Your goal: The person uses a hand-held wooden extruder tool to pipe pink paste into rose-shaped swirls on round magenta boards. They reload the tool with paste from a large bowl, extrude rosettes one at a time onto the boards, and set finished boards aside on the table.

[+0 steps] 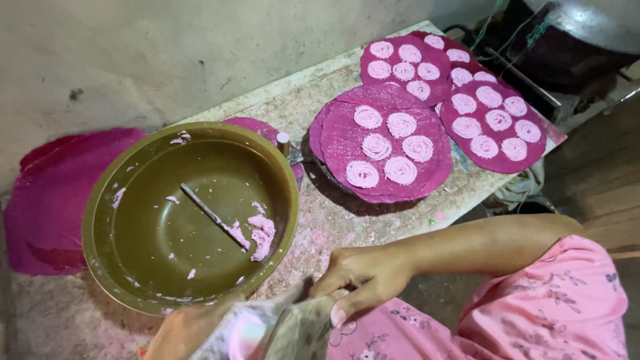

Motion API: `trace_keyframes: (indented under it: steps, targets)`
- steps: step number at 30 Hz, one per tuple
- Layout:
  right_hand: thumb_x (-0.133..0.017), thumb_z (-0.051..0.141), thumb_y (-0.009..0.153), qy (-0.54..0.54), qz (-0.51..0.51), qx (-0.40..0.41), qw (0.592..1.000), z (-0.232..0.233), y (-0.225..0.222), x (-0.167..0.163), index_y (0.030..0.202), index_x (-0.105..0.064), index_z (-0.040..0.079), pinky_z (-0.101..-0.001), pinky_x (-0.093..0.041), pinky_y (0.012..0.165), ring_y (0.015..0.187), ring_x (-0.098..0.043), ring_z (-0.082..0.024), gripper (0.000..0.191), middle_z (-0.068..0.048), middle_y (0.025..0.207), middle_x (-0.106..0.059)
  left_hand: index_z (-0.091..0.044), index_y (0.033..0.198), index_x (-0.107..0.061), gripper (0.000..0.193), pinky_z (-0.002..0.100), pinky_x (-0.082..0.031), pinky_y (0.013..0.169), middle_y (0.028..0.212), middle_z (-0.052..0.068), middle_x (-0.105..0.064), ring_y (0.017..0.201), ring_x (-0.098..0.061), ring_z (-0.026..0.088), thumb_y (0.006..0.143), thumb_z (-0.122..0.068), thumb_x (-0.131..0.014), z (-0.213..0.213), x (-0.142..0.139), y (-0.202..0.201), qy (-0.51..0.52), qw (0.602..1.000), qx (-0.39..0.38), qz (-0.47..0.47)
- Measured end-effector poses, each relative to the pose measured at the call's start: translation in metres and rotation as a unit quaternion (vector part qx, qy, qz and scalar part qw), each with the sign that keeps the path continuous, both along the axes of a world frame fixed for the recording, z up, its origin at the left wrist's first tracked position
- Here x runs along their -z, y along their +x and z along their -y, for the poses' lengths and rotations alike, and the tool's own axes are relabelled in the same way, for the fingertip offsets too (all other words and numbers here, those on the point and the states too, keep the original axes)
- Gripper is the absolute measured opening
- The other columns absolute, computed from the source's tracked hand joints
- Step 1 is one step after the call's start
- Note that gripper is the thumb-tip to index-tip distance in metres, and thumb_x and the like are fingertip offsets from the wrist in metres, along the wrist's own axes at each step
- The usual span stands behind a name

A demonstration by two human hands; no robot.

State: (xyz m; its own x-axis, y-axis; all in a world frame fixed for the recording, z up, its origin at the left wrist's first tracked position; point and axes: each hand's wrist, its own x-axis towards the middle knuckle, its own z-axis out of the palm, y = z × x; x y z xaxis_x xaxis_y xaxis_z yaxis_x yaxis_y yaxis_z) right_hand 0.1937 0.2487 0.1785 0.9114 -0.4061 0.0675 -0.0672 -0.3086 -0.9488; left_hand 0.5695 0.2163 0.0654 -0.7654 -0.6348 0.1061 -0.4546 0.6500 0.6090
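Nearest the camera, both hands are closed on a greyish piping bag (283, 330) held low, close to the person's pink flowered clothing (533, 313). The right hand (360, 280) pinches the gathered top of the bag, fingers curled over the folds, which would keep the filling from backing out. The left hand (183, 330) wraps the body of the bag from below, where a pink mass (243, 333) shows through it, a grip suited to squeezing and steering. Just beyond the hands, on the worn speckled surface (333, 220), sits a wide olive-green bowl (107, 200), nearly scraped out, with smears of pink paste (260, 233) and a thin stick (210, 215) lying in it, kept within easy reach for refilling. To the far left a magenta sheet (47, 200) lies partly under the bowl. Farther back and to the right, round magenta discs (347, 143) overlap one another, each carrying pale pink piped rosettes (377, 147) spaced apart so they do not touch. At the far right corner stands a dark metal vessel (587, 23).
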Motion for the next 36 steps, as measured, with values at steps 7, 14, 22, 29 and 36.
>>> trace_keyframes:
  steps: [7,14,22,29,36]
  targets:
    - [-0.069,0.033,0.089,-0.563,-0.101,0.088,0.815,0.066,-0.034,-0.001,0.096,-0.062,0.011,-0.0416,-0.047,0.063,0.075,-0.062,-0.027,0.024,-0.007,0.082,-0.058,-0.002,0.118,-0.066,0.040,0.045,-0.056,0.087,0.103,0.014,-0.075,0.094,-0.072,0.027,0.082,-0.018,-0.060,0.015,0.056,0.080,0.404,0.883,-0.211,-0.114]
    - [-0.075,0.008,0.091,-0.754,-0.051,0.083,0.650,0.144,0.014,-0.033,0.112,-0.070,0.011,-0.0375,-0.054,0.087,0.097,-0.066,-0.024,0.022,-0.004,0.101,-0.063,0.001,0.120,-0.065,0.046,0.042,-0.058,0.085,0.108,0.011,-0.072,0.096,-0.070,0.023,0.075,-0.011,-0.060,0.027,0.099,-0.021,0.696,0.607,-0.085,-0.373]
    - [-0.047,-0.009,0.080,-0.010,0.056,0.205,0.977,0.112,0.080,0.004,0.142,-0.050,0.006,-0.0357,-0.043,0.113,0.133,-0.051,-0.021,0.065,-0.013,0.139,-0.051,-0.003,0.110,-0.068,0.022,0.037,-0.044,0.059,0.087,0.012,-0.063,0.069,-0.055,0.021,0.088,-0.002,-0.069,0.033,0.042,-0.024,0.358,0.803,-0.342,-0.331]
    - [-0.037,-0.020,0.072,-0.176,0.046,0.290,0.940,0.115,0.092,0.045,0.120,-0.067,0.002,-0.0309,-0.050,0.107,0.116,-0.065,-0.019,0.060,-0.011,0.118,-0.065,-0.003,0.108,-0.068,0.026,0.034,-0.055,0.082,0.099,0.008,-0.071,0.091,-0.068,0.020,0.083,-0.005,-0.075,0.030,0.022,-0.012,0.039,0.885,-0.374,-0.274]
    - [-0.037,-0.020,0.079,-0.168,0.080,0.391,0.901,0.090,0.108,0.066,0.129,-0.062,-0.005,-0.0290,-0.050,0.094,0.116,-0.064,-0.021,0.058,-0.017,0.129,-0.059,-0.005,0.109,-0.071,0.023,0.039,-0.053,0.095,0.105,0.010,-0.073,0.101,-0.068,0.025,0.087,-0.009,-0.075,0.039,0.028,-0.022,-0.059,0.879,-0.406,-0.244]
